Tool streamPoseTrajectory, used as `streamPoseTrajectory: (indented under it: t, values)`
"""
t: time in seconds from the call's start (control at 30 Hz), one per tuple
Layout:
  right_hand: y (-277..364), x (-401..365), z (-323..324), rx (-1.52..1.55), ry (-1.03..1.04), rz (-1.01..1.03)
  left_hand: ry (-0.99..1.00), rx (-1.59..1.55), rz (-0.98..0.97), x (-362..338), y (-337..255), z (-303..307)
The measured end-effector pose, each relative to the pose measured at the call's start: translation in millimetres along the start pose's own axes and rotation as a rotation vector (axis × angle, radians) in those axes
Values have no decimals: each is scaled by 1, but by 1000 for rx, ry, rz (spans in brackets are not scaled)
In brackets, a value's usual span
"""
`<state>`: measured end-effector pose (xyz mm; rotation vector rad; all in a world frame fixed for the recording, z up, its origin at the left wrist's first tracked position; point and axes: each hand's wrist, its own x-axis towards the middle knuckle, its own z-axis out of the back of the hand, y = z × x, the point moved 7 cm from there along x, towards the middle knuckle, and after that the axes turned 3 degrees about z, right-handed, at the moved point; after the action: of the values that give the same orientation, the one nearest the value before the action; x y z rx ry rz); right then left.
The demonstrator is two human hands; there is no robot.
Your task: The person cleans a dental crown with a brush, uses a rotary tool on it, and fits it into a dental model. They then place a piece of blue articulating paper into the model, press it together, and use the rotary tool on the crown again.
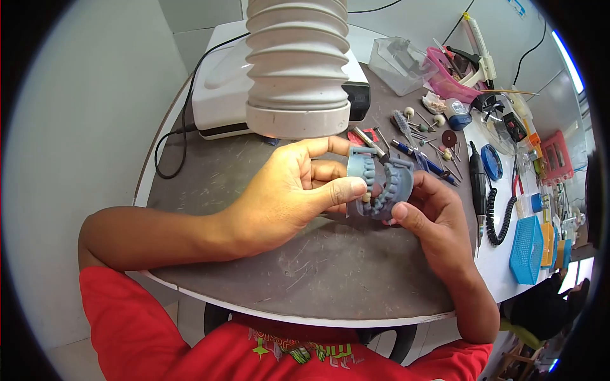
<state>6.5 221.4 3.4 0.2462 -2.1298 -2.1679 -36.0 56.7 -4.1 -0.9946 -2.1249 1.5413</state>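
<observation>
Between my two hands is a blue-grey dental model in two halves, held up over the grey work mat (305,270). My left hand (302,181) pinches the left half (360,166) between thumb and fingers. Around the outer side of the right half (399,190) are the fingers of my right hand (432,219), its thumb on the lower edge. The rows of teeth on both halves face each other with a gap between them. A tan-coloured tooth (366,197) shows just below my left thumb. My fingers cover parts of both halves.
A ribbed white hose (297,63) hangs above my left hand, before a white machine (219,82). Burs and polishing tips (438,136) lie behind my right hand. On the right are a black handpiece (478,190) with coiled cord and a blue basket (526,251).
</observation>
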Motion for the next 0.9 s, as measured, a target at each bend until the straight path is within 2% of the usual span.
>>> streamPoseTrajectory:
  t: [0.9]
  values:
    - [1, 0, 2, -25, -24, 49, 38, 17, -20, 2, -2, -3]
